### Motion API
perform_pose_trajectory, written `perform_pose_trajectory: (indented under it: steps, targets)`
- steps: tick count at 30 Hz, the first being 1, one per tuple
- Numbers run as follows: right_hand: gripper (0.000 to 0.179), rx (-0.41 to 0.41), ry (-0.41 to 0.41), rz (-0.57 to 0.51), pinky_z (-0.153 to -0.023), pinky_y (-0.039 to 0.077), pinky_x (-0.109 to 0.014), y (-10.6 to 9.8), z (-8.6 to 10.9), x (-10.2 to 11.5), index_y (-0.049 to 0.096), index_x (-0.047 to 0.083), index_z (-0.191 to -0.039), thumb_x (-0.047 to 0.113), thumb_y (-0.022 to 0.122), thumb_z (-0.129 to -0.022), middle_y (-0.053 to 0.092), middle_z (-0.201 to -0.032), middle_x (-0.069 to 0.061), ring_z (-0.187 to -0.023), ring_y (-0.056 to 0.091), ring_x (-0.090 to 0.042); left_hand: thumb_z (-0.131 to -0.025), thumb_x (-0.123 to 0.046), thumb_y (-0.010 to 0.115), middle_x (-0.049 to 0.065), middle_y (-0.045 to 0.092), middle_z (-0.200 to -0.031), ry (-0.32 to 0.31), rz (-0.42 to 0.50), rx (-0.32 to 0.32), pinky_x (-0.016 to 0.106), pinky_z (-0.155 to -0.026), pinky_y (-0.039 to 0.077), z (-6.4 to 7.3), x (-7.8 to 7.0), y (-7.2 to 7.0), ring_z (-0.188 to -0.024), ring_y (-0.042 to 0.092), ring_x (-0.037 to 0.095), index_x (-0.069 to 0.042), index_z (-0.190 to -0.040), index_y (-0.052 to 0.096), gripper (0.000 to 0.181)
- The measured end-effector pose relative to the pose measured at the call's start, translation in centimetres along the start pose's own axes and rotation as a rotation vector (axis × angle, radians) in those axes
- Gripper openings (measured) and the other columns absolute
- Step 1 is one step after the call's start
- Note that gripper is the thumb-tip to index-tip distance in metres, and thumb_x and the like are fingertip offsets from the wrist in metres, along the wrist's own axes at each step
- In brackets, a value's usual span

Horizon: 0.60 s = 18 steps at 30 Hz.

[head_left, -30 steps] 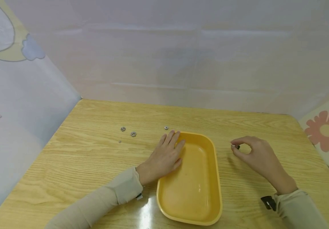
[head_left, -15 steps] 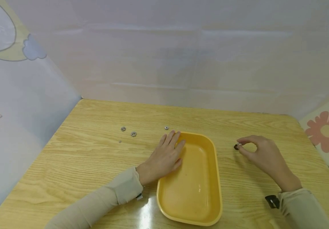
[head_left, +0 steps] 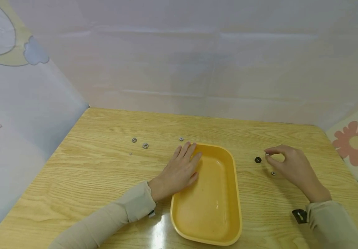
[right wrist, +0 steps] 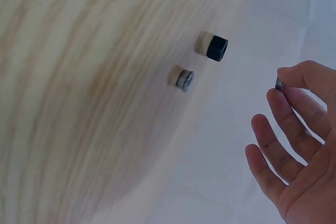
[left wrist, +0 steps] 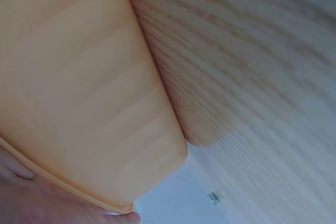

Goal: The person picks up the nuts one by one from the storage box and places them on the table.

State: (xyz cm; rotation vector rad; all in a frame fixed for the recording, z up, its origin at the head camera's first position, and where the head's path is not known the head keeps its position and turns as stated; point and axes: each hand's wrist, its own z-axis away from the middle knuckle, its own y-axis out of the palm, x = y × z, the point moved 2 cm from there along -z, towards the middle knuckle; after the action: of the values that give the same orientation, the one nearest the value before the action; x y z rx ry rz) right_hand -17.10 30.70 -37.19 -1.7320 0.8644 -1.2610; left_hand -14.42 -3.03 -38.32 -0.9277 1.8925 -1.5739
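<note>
My left hand (head_left: 179, 171) rests on the left rim of a yellow plastic tub (head_left: 204, 207), its fingers extended. In the left wrist view the tub's outer wall (left wrist: 89, 77) fills much of the picture. My right hand (head_left: 291, 166) pinches a small silver nut (right wrist: 280, 83) between thumb and index finger above the table, the other fingers spread. Below it on the wood lie a black hex nut (head_left: 258, 160) and a small silver nut (head_left: 273, 173), both apart from the hand.
Behind the tub lies another small silver nut (head_left: 181, 139). Left of it sit two larger hex nuts (head_left: 145, 146) and a tiny nut-like piece (head_left: 131, 154). The wooden table (head_left: 88, 180) meets hung cloth walls (head_left: 197, 69) at the back and sides.
My right hand has moved right with the pinched nut, away from the black nut, which now shows fully on the table. A silver nut beneath the hand has come into view. The left hand stays put.
</note>
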Motion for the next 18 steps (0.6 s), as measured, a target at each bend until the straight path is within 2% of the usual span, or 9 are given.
perform_pose_trajectory:
  steps: [2, 3, 18]
  targets:
    - [0.025, 0.004, 0.005, 0.002, -0.081, 0.047, -0.066, 0.0, -0.1, -0.4, 0.073, 0.000, -0.110, 0.016, 0.067, -0.092, 0.069, -0.113, -0.029, -0.101, 0.063, -0.051, -0.093, -0.033, 0.068, 0.023, 0.042, -0.150, 0.000, 0.001, -0.002, 0.052, -0.112, 0.041, 0.0, 0.0, 0.0, -0.141, 0.041, 0.039, -0.005, -0.138, 0.052, 0.056]
    - [0.025, 0.010, 0.010, 0.005, -0.081, 0.047, -0.066, 0.0, -0.1, -0.6, 0.073, -0.001, -0.110, 0.016, 0.067, -0.093, 0.069, -0.114, -0.029, -0.102, 0.062, -0.052, -0.093, -0.033, 0.068, 0.023, 0.042, -0.150, 0.000, 0.000, -0.002, 0.052, -0.112, 0.041, 0.0, 0.0, 0.0, -0.141, 0.041, 0.039, -0.005, -0.138, 0.052, 0.056]
    - [0.034, 0.139, 0.115, 0.045, -0.076, 0.049, -0.061, 0.2, 0.0, -3.5, 0.068, -0.002, -0.120, 0.023, 0.061, -0.097, 0.065, -0.117, -0.033, -0.103, 0.060, -0.053, -0.093, -0.034, 0.067, 0.021, 0.040, -0.152, -0.010, 0.009, 0.024, 0.052, -0.113, 0.039, 0.0, 0.0, 0.0, -0.142, 0.039, 0.039, -0.006, -0.140, 0.051, 0.057]
